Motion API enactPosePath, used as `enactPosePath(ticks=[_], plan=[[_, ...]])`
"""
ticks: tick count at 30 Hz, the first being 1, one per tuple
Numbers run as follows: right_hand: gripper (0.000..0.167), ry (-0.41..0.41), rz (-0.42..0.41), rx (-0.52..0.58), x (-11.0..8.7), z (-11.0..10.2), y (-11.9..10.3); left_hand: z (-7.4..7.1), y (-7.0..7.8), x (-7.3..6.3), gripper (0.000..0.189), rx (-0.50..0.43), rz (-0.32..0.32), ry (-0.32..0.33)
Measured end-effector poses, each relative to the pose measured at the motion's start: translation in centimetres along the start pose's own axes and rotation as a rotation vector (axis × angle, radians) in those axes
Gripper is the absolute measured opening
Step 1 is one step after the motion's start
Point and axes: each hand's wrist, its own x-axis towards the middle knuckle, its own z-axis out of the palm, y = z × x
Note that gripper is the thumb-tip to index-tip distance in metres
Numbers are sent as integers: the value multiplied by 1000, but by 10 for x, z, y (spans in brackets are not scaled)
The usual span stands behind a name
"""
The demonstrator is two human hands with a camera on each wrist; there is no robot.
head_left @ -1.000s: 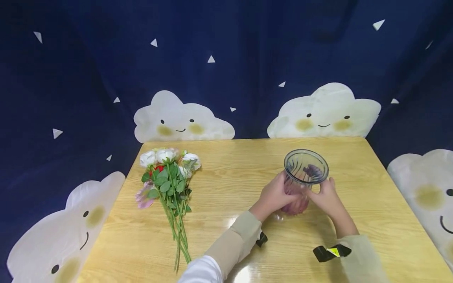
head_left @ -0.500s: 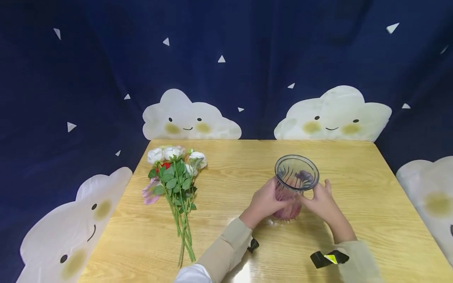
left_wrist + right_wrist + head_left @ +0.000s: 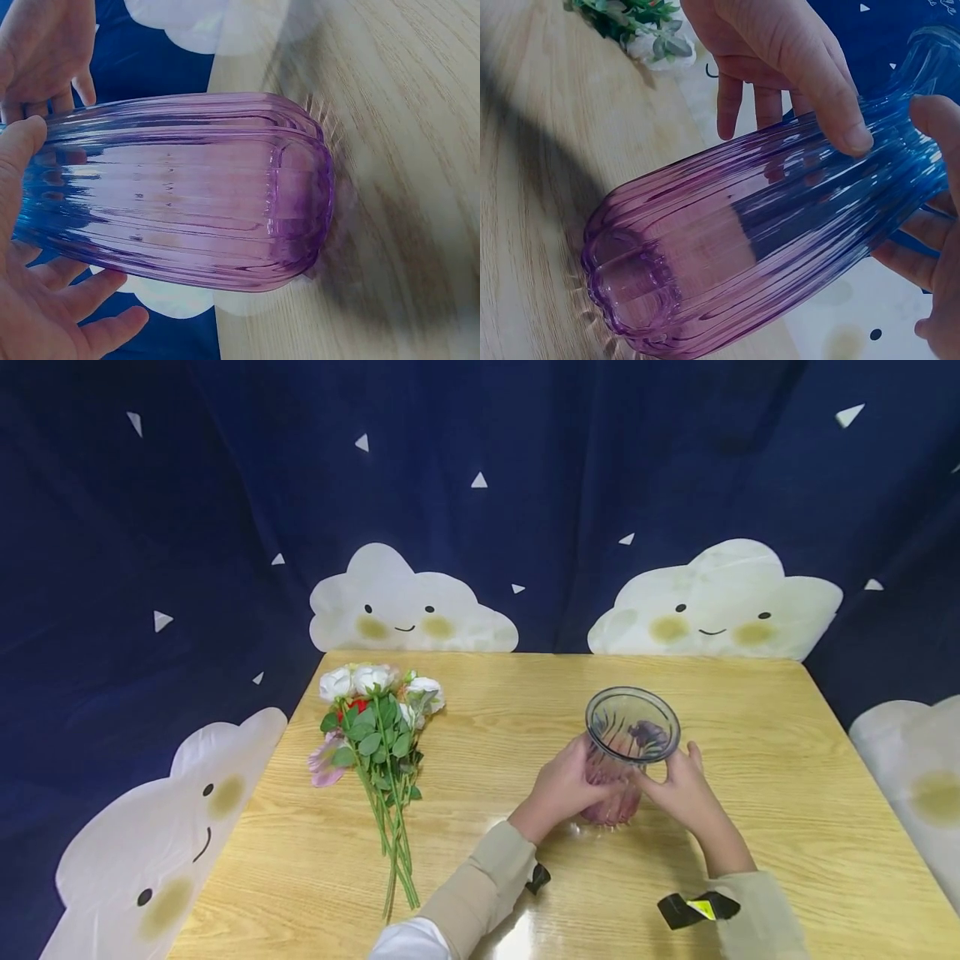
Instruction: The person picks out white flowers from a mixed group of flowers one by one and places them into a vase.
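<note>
Both hands are on a tall ribbed glass vase (image 3: 187,195) — purple at the base, fading to blue toward a flared round mouth — and it's right of centre in the head view, mouth facing up. The bare left hand (image 3: 558,785) grips one side, thumb on the near face, fingers spread a bit in the lower left of the left wrist view. The bare right hand (image 3: 684,789) holds the other side, thumb up by the neck, fingers around the back at the right edge of its own wrist view. Can't really tell if the base touches the pale wood-grain table (image 3: 510,710) or hangs just above it. Left part of the head view has a loose bunch of flowers (image 3: 382,735), white blooms plus a red and a pale purple one, green stems pointing to the bottom of the frame. Beige sleeves (image 3: 480,877) cover both forearms, with a black band (image 3: 678,912) showing a yellow patch at lower right. A dark blue curtain (image 3: 420,510) with smiling white clouds (image 3: 412,589) fills the top.
</note>
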Motion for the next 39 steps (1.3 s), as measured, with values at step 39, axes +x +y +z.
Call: enactPosePath(ticks=[39], plan=[[66, -51, 131, 120, -2, -1, -2, -51, -92, -57, 59, 481, -191, 221]])
